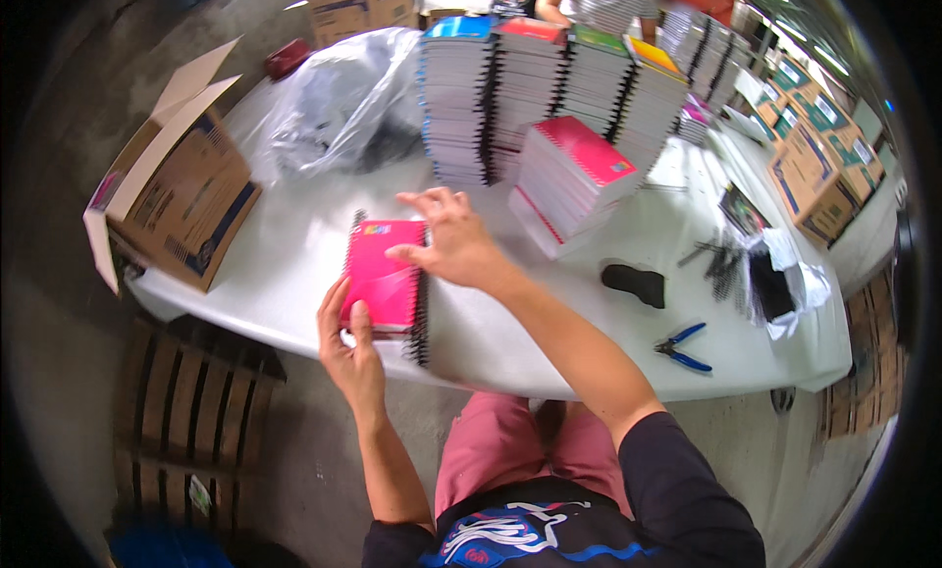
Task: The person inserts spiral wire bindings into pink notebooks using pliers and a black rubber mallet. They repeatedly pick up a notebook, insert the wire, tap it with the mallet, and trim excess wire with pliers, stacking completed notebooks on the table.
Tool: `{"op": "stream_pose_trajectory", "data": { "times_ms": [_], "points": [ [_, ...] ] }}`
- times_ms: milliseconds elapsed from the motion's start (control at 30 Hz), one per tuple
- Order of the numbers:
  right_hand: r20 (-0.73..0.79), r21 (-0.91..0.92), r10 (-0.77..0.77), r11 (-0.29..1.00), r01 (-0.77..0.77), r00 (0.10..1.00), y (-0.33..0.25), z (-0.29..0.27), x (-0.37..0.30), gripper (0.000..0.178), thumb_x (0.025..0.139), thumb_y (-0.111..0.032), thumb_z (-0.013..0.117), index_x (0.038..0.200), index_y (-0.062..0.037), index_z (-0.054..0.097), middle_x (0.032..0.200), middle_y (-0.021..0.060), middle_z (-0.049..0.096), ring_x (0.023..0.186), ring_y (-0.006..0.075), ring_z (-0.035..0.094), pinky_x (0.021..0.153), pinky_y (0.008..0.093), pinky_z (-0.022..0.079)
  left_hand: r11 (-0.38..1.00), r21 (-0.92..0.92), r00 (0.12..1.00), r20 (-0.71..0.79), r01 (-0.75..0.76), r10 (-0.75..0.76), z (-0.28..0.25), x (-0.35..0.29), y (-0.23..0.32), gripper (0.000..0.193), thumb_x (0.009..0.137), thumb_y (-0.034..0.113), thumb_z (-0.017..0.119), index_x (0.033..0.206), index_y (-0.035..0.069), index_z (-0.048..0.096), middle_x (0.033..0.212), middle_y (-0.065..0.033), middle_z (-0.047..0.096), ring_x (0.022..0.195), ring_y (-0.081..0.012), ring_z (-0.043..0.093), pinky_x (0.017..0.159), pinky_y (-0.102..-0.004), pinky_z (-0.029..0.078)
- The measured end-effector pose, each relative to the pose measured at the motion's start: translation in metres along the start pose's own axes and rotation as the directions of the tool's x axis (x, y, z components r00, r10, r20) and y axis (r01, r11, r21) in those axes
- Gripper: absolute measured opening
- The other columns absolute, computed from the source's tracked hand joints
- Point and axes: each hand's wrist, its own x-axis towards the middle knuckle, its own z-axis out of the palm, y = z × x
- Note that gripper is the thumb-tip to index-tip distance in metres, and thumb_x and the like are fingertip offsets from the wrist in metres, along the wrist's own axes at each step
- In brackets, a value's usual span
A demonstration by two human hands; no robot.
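On white-draped table (285,264): left hand (351,350) clasps pink spiral-bound notebook stack (376,264), likely steadying it; right hand (453,240) apart, fingers spread.

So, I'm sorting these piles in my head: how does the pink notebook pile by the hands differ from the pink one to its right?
The near pile is low, while the right pile is much taller.
The near pile shows black coils along its edge; none are visible on the right pile.
The left hand touches the near pile; no hand touches the right pile.
Both are pink on top.
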Motion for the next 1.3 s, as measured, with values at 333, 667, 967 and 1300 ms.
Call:
{"op": "stream_pose_trajectory", "data": {
  "times_ms": [333, 667, 967, 1300],
  "points": [
    [0.267, 0.721, 0.152, 0.624, -0.302, 0.952, 0.158, -0.211, -0.078, 0.016, 0.077, 0.002, 0.064, 0.093, -0.0006, 0.067, 0.085, 0.0063, 0.067, 0.079, 0.0140, 0.061, 0.070, 0.0253, 0.048, 0.826, 0.403, 0.906, 0.021, -0.394, 0.422, -0.011, -0.008, -0.039, 0.056, 0.087, 0.049, 0.056, 0.116, 0.001, 0.059, 0.127, -0.0178, 0.051, 0.117, -0.0318, 0.050, 0.093, -0.0444, 0.044],
    [-0.051, -0.304, 0.850, 0.488, -0.819, 0.525, 0.360, -0.155, -0.044, 0.054, 0.090, -0.060, 0.035, 0.135, -0.0308, 0.042, 0.124, 0.0199, 0.053, 0.115, 0.0401, 0.052, 0.096, 0.0519, 0.041, 0.944, 0.166, 0.957, -0.017, -0.284, 0.291, -0.020, -0.006, -0.048, 0.053, 0.080, 0.036, 0.071, 0.114, -0.002, 0.057, 0.126, -0.0147, 0.050, 0.115, -0.0253, 0.051, 0.096, -0.0381, 0.044],
    [-0.387, 0.098, 0.857, 0.406, -0.908, 0.341, 0.415, -0.198, -0.081, 0.023, 0.083, -0.011, 0.053, 0.105, -0.0105, 0.047, 0.082, 0.0164, 0.064, 0.059, 0.0268, 0.065, 0.060, 0.0386, 0.055, 0.759, 0.380, 0.819, -0.003, -0.529, 0.573, -0.029, 0.000, -0.008, 0.053, 0.093, 0.036, 0.052, 0.125, -0.005, 0.046, 0.133, -0.0171, 0.040, 0.128, -0.0297, 0.038, 0.106, -0.0469, 0.031],
    [-0.011, 0.446, 0.506, 0.774, -0.449, 0.862, 0.186, -0.216, -0.013, 0.042, 0.077, -0.038, 0.066, 0.098, -0.0019, 0.065, 0.093, 0.0048, 0.064, 0.067, 0.0119, 0.054, 0.062, 0.0270, 0.045, 0.752, -0.083, 0.687, 0.352, -0.653, 0.636, 0.098, -0.041, 0.079, 0.027, 0.074, 0.016, 0.072, 0.095, 0.003, 0.062, 0.106, -0.0159, 0.054, 0.112, -0.0391, 0.052, 0.096, -0.0483, 0.043]
  ]
}}
